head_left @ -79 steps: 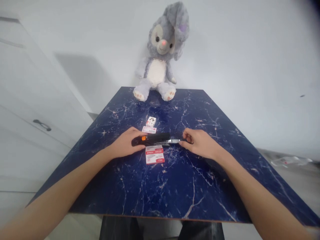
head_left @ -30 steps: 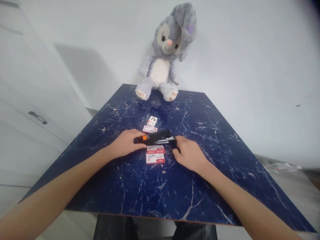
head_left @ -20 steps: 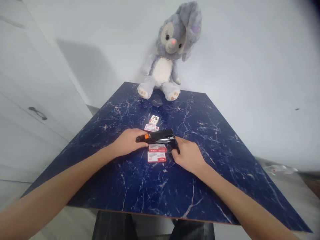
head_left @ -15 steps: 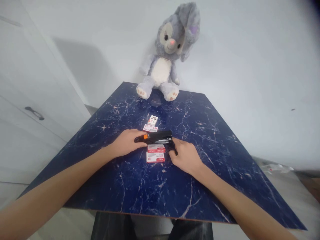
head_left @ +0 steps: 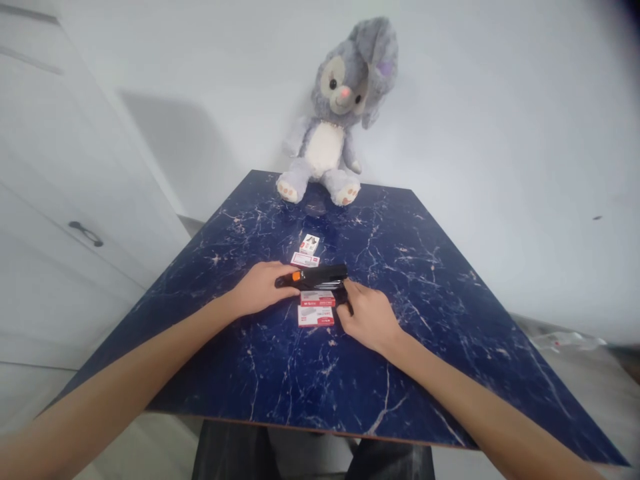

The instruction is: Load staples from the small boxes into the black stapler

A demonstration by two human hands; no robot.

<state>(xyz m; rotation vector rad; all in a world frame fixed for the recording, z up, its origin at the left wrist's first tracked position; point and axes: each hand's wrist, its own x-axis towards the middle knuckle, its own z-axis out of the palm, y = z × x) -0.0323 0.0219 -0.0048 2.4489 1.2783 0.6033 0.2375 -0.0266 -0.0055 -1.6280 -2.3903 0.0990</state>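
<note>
Well, on the head camera I have both hands out in front of me, apart, with one tool between them. My left hand lies over the rear end of a black plastic stapler with a small orange tab, its fingers curled down across the body. My right hand sits at the stapler's front end, with its fingertips at the dark nose. From here I cannot tell whether they are closed on it or only touching it.

The stapler lies crosswise on a dark blue marble-patterned tabletop, level with my hands. Just below it, between my wrists, are a red-and-white cardboard staple box and a second red-and-white staple box, lying close together. Ahead of my hands, past the stapler, are a flat red-and-white box and a small white box with dark print.

Farther ahead, a grey-and-white plush rabbit sits at the table's far edge against a white wall. Well left of my left hand stands a white cabinet with a dark handle.
</note>
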